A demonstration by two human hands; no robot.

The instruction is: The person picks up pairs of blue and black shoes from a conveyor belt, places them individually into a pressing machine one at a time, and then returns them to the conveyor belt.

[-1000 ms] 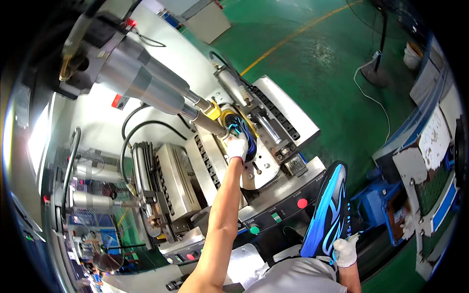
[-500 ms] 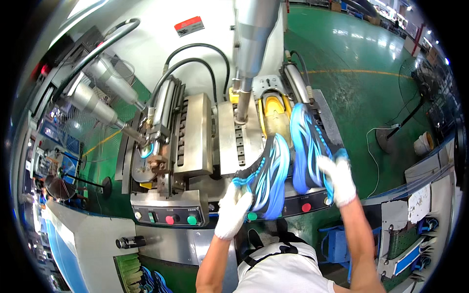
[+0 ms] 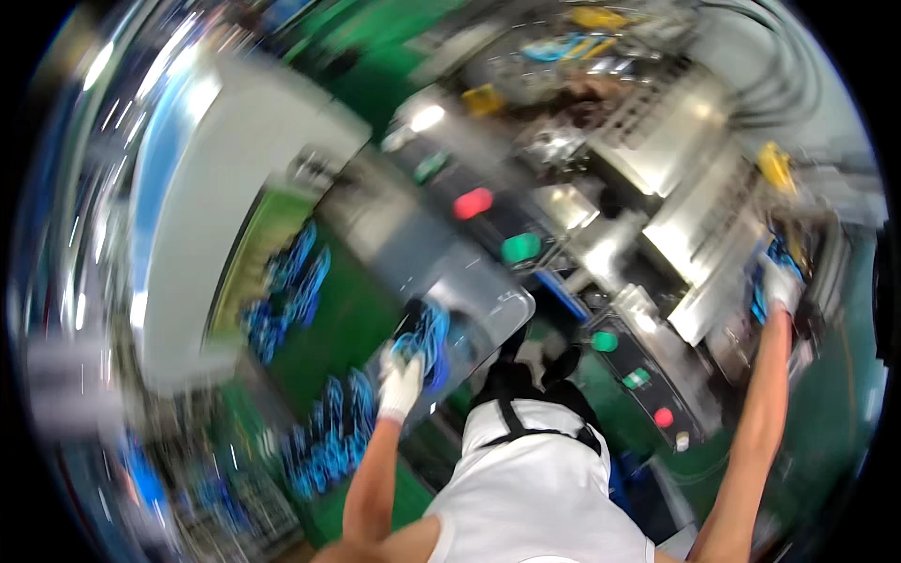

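Note:
My left hand (image 3: 399, 383), in a white glove, grips a blue and black shoe upper (image 3: 428, 340) over the corner of a metal tray, low and left of the machine. Out to the far right reaches my right hand (image 3: 781, 287), also gloved, with its fingers closed on another blue and black shoe upper (image 3: 775, 251) at the machine's right-hand station. Motion blur and the glove hide part of that upper, and I cannot tell how it sits against the mould.
The metal press (image 3: 657, 141) fills the upper right, with button panels (image 3: 648, 375) along its front. Several blue uppers (image 3: 328, 427) hang in a row at lower left. More lie in a green-lined recess (image 3: 253, 263) of a pale cabinet (image 3: 188, 310).
The view has swung to the left and blurred. My left hand has carried one upper off the machine toward the left, while my right hand stays by the machine with the other.

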